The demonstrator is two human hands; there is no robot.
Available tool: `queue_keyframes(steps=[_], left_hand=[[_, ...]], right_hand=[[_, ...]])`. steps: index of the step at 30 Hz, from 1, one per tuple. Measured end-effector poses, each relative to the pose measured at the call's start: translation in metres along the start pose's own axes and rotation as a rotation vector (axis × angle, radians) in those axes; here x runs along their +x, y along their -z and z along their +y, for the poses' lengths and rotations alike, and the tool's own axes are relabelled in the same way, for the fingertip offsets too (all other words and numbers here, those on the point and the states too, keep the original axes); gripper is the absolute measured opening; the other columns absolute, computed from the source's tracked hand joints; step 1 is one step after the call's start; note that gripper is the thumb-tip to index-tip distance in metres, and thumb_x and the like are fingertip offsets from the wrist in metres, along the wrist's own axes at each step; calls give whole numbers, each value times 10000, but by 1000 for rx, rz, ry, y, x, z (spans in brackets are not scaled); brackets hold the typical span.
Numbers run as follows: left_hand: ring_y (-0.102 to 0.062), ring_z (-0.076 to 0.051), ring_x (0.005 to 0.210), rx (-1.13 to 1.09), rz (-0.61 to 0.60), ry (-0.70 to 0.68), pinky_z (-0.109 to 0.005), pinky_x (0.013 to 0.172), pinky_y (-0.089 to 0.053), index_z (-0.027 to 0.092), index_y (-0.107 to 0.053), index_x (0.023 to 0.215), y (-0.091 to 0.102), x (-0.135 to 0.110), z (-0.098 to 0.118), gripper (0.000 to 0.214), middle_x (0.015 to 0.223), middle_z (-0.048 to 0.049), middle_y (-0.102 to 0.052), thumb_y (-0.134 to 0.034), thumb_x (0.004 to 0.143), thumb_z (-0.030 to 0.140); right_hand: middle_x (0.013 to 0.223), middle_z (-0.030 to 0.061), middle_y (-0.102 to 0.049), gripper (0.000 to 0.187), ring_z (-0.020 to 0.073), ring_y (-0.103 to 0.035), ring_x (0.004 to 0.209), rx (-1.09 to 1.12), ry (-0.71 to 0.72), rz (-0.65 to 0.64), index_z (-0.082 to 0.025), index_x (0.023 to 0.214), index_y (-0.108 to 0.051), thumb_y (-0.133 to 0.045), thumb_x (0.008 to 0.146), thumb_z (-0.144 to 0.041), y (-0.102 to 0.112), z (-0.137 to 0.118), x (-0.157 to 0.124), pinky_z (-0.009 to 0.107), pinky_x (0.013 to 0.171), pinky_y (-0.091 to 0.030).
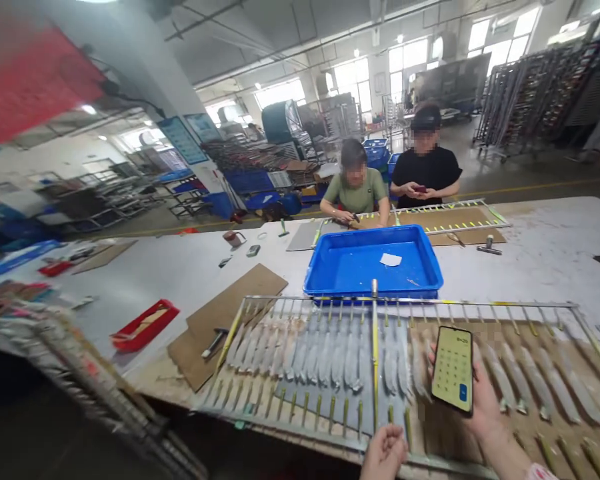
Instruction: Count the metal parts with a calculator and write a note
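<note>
My right hand holds a smartphone upright over the table, its screen showing a keypad. My left hand is low at the near edge of a long metal rack, fingers curled, resting near the rack's frame with nothing visibly in it. The rack lies flat before me and carries rows of many grey knife blades on pegs. Behind it sits a blue plastic tray with a white scrap of paper inside.
Two people sit across the table: one works on blades, one holds a phone. A second rack lies before them. Cardboard sheet with a hammer, red tray, racks and carts behind.
</note>
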State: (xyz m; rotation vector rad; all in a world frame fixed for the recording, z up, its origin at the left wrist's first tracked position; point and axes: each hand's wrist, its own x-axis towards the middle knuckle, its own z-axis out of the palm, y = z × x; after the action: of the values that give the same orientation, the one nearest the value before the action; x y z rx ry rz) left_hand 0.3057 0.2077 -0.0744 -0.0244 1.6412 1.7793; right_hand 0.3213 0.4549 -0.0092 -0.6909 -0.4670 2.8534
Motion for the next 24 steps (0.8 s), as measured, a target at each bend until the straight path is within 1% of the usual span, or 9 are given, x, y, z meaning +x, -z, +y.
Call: queue_keyframes(steps=[3,6,8,10,13,15,18,20,24], left_hand=[[-527,-118,663,-35,97,21,-226,559,-311,144,-575,974,46,-2,4,785,795,-59,-621,-715,517,766],[-514,-110,649,-62,186,-14,-217,547,-307,128,-565,978,69,-1,6,811,788,-60,-618,-696,517,783],[-516,-109,656,-75,231,-31,-212,549,-309,127,-556,976,74,-1,6,799,792,-60,-617,-686,536,781],[-528,-113,673,-84,232,-18,-211,557,-319,132,-547,987,75,-4,6,771,812,-65,-622,-692,562,759],[-553,-120,680,-92,155,41,-219,567,-342,148,-537,1000,78,-12,6,750,850,-67,-631,-728,552,719],[-563,-115,680,-89,127,70,-221,578,-350,156,-534,999,83,-18,6,727,860,-58,-634,-749,550,686],[-561,-103,678,-87,161,98,-217,586,-350,160,-532,988,92,-21,10,665,864,-47,-639,-757,578,632],[-560,-103,679,-111,169,92,-222,592,-352,162,-530,979,98,-18,17,643,862,-46,-641,-761,580,610],[-541,-106,637,-125,120,85,-241,587,-346,161,-530,942,107,3,42,657,775,-26,-617,-788,513,587]], right_hand=[[1221,107,-657,432,259,-649,1071,-4,44,56,-224,1205,-638,-501,860,-445,-13,13,17,492,932,-512],[1179,101,-675,423,256,-666,1024,-33,65,106,-228,1195,-632,-500,848,-430,-31,14,37,490,901,-526],[1125,91,-695,419,251,-683,956,-46,78,134,-246,1174,-639,-505,831,-445,-48,12,52,490,874,-534],[1068,82,-711,407,249,-692,890,-50,97,157,-262,1148,-652,-504,818,-448,-68,12,70,489,845,-540],[1035,82,-720,398,253,-694,837,-47,123,167,-269,1128,-668,-492,820,-448,-93,18,96,484,799,-549],[1060,93,-716,394,250,-692,823,-41,128,158,-265,1119,-678,-482,826,-441,-104,23,109,477,793,-551],[1094,104,-709,394,252,-690,838,-44,132,152,-265,1114,-681,-460,821,-408,-111,32,125,479,801,-558],[1102,96,-708,398,264,-691,862,-64,132,160,-274,1113,-677,-464,804,-409,-111,39,132,500,794,-568],[1208,83,-666,381,273,-687,919,-121,151,154,-311,1114,-676,-517,792,-441,-116,69,135,497,803,-583]])
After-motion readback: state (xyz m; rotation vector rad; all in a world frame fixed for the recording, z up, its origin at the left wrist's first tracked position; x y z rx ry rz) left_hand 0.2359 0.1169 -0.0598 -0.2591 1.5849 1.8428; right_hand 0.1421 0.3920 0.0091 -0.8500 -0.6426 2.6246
